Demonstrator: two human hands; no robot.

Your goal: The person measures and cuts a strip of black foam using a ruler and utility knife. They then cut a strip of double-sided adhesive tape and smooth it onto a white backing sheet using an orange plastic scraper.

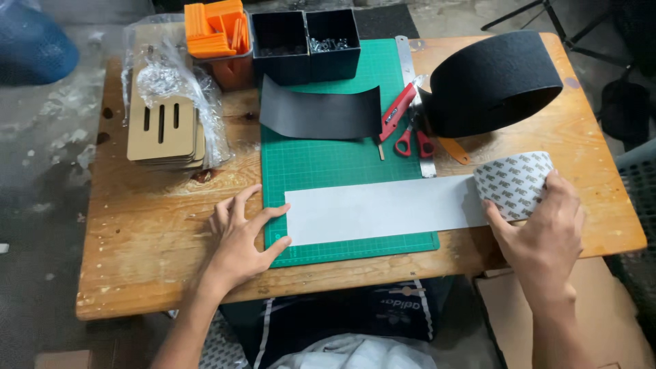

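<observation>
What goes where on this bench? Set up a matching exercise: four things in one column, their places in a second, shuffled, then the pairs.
Things:
1. left hand
2. right hand
3. black sheet
4. red cutter

Places:
A. lying curled at the far end of the green cutting mat
B. gripping the patterned roll
C. between the black sheet and the big black roll
D. pressing the end of the white strip

Pairs: 1-D, 2-B, 3-A, 4-C
</observation>
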